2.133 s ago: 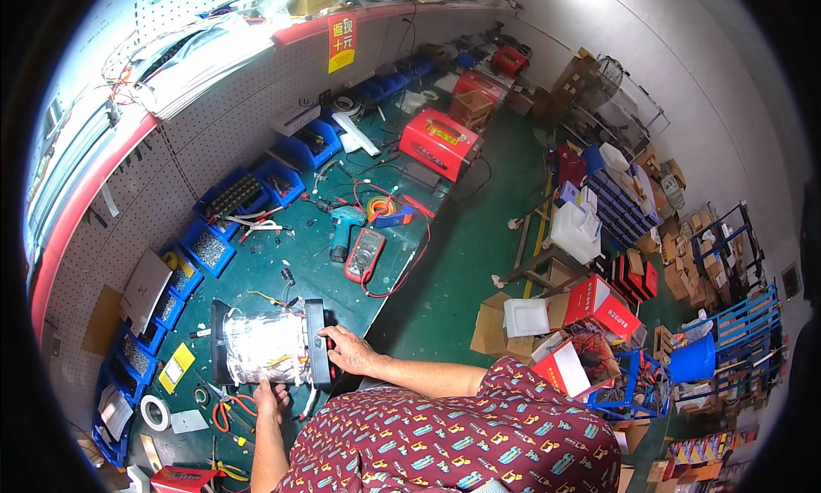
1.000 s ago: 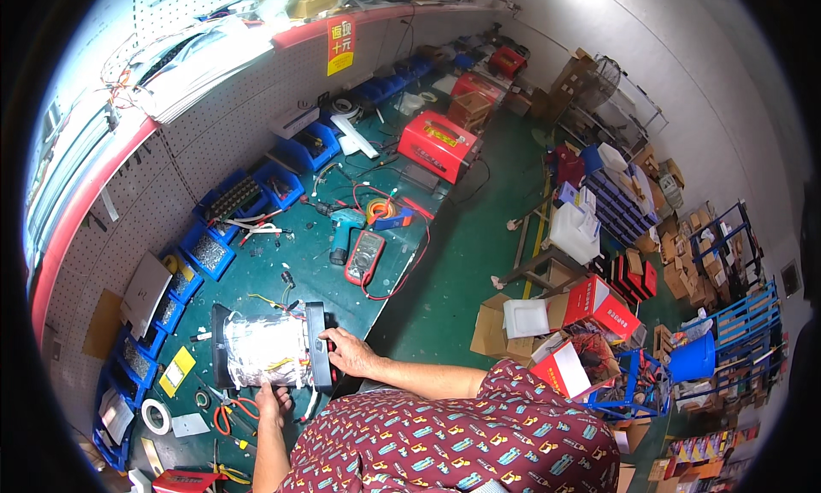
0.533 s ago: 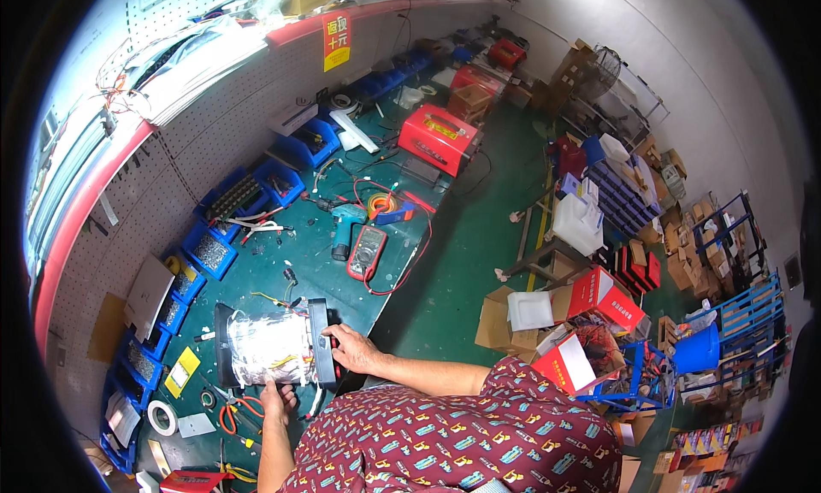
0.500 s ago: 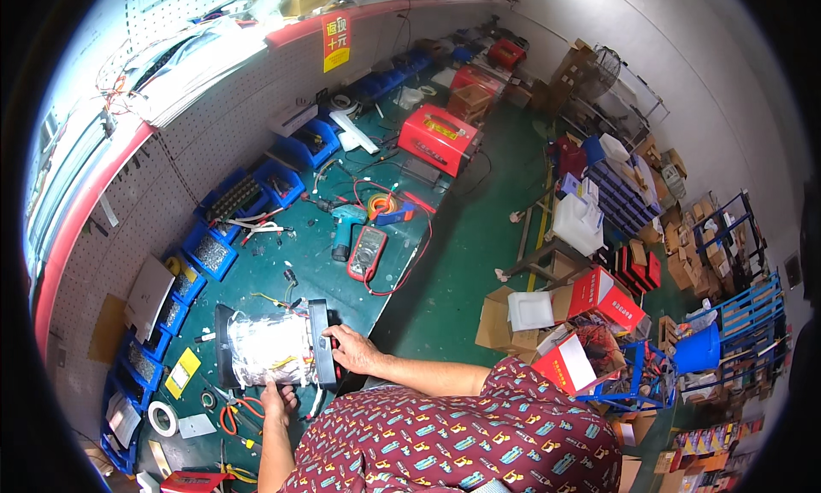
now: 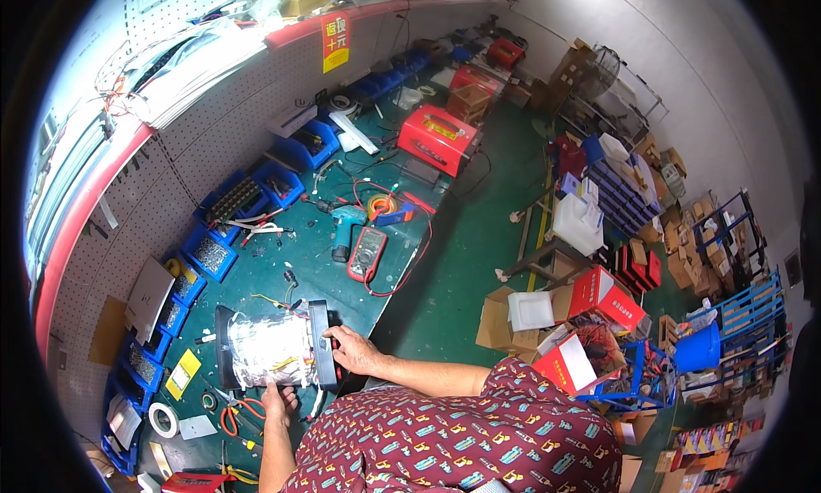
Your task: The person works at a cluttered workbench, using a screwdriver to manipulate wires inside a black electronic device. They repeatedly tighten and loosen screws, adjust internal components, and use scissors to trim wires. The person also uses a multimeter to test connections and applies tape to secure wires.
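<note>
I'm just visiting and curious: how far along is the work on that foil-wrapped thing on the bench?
Done: the unit already wears silver foil between two black end plates. In hand: the right hand grips the right plate, the left hand steadies the near edge. Left: yellow wires still trail loose from it, and the multimeter and teal drill lie apart, untouched.

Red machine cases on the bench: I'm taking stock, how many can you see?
2: one large red case mid-bench, a smaller red case at the far end. Clutter may hide others.

On the worktop, the foil-wrapped unit lies nearest the person, the multimeter behind it, bins along the left.
</note>
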`<state>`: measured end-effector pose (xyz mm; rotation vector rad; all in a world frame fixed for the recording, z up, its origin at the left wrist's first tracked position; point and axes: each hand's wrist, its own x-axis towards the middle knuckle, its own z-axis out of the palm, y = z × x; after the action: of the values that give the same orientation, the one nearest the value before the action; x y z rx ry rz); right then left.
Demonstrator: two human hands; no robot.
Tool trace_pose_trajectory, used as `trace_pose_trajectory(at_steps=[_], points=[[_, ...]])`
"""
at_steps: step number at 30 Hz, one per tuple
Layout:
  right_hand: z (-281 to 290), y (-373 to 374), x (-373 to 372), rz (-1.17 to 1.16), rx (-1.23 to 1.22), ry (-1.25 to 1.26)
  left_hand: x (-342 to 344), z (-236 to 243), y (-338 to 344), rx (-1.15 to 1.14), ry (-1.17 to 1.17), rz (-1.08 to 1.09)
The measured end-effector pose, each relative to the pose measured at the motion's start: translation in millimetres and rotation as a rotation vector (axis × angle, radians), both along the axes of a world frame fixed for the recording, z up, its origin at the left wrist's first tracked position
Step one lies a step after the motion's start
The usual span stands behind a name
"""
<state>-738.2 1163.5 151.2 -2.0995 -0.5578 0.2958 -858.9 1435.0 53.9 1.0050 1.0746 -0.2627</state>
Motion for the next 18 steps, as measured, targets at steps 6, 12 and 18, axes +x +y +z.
trace_pose_trajectory(at_steps=[6, 12, 18], points=[[-2.8, -0.9, 1.0, -0.007, -0.014, -0.005, 1.2, 3.3, -3.3, 0.016, 0.003, 0.000], [-0.7, 0.2, 0.2, -0.011, 0.001, 0.006, 1.2, 5.9, -4.9, 0.025, 0.009, 0.010], [-0.5, -0.9, 0.0, -0.020, -0.009, 0.010, 2.0, 7.2, -7.3, 0.010, 0.000, 0.017]])
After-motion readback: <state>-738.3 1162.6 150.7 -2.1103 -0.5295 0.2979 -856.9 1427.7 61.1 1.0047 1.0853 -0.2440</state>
